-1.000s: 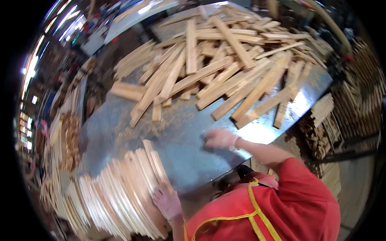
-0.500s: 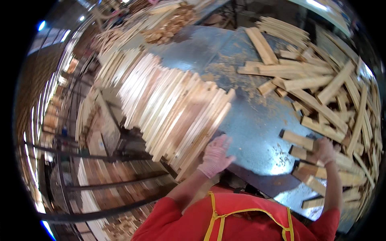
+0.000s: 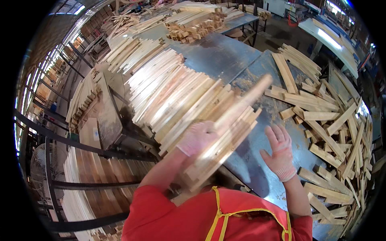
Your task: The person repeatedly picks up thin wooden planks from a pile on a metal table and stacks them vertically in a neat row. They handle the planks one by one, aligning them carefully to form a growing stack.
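Note:
My left hand [image 3: 197, 138], in a pale glove, closes round a wooden slat [image 3: 245, 99] that is smeared by motion. This slat is lifted at its far end over the right side of a row of slats [image 3: 177, 94] lying side by side on the blue metal table [image 3: 219, 56]. My right hand [image 3: 279, 149], gloved too, hangs over the table with fingers spread and holds nothing. To its right lies a jumbled heap of wooden slats [image 3: 321, 114], the nearest ones just beyond my right wrist.
Sawdust is scattered on the table between row and heap. A stack of slats [image 3: 195, 24] stands at the far side. Dark metal rails [image 3: 88, 184] and stacked boards [image 3: 104, 168] are at lower left, with a fan [image 3: 40, 164] behind.
My right hand has left the slats at the heap's near edge and moved left, opening. My left hand has gone from resting open by the row to gripping a slat. The view has shifted.

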A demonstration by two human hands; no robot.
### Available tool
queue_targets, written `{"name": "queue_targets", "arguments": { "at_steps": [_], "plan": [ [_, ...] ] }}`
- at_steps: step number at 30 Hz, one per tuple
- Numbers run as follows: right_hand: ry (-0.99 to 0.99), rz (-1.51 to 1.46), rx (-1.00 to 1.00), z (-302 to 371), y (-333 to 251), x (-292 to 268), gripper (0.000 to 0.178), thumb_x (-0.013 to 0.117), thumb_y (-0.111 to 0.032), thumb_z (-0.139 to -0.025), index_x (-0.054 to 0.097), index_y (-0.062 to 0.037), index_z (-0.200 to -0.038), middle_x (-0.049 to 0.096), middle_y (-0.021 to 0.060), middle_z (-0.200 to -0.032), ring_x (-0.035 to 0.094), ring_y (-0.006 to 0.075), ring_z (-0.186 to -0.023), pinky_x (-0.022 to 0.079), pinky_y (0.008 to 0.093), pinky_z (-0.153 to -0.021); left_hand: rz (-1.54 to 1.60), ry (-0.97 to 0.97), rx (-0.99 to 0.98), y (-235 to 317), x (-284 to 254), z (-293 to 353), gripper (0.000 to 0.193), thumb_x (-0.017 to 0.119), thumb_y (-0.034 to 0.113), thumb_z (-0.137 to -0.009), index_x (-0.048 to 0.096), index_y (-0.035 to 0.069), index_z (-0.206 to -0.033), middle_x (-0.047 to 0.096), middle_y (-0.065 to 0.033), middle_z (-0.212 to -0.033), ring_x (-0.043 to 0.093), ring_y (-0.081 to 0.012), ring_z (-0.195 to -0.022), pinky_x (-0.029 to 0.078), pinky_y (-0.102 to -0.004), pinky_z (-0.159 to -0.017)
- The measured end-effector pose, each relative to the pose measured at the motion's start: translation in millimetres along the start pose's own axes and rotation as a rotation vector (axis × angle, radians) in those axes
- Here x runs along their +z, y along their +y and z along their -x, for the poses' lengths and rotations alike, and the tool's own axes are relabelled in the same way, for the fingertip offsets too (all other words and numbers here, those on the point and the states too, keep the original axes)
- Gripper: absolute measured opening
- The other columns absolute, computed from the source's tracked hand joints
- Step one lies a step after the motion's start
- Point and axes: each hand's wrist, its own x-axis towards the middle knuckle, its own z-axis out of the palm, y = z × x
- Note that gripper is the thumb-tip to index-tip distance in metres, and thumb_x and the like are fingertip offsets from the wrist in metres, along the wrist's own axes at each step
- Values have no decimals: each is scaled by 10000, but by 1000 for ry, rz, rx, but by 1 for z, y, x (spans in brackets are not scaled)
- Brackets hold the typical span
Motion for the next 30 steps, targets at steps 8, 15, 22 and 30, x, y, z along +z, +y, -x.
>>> {"name": "queue_targets", "arguments": {
  "at_steps": [8,15,22,30],
  "plan": [
    [-244,-110,379,84,-5,45,690,821,-142,-742,609,-45,-1392,615,196,-1395,549,416,-1332,470,481,-1119,-581,421,-205,-254,-108,-39,485,669,393,-912,706,101,-1298,664,-128,-1415,609,-330,-1312,466,-418,-1140],
    [-470,-63,712,169,-22,22,636,799,-209,-785,625,-31,-1371,692,207,-1298,662,421,-1172,530,481,-1029,-581,366,-618,-347,-155,-52,1122,781,721,-729,450,138,-1629,441,-259,-1636,395,-397,-1537,346,-413,-1255],
    [-530,-212,787,216,-22,32,676,713,-330,-815,598,-29,-1409,690,250,-1240,638,452,-1175,513,529,-1010,417,331,-436,-220,-112,-31,902,677,261,-988,187,7,-1700,306,-210,-1728,375,-340,-1546,373,-424,-1246],
    [-409,-161,924,242,20,35,561,717,-279,-827,637,-100,-1353,710,216,-1221,685,422,-1123,549,519,-966,-794,77,-526,-198,-107,-18,1009,602,673,-977,363,-79,-1606,516,-298,-1555,505,-397,-1457,426,-466,-1198]
  ]
}}
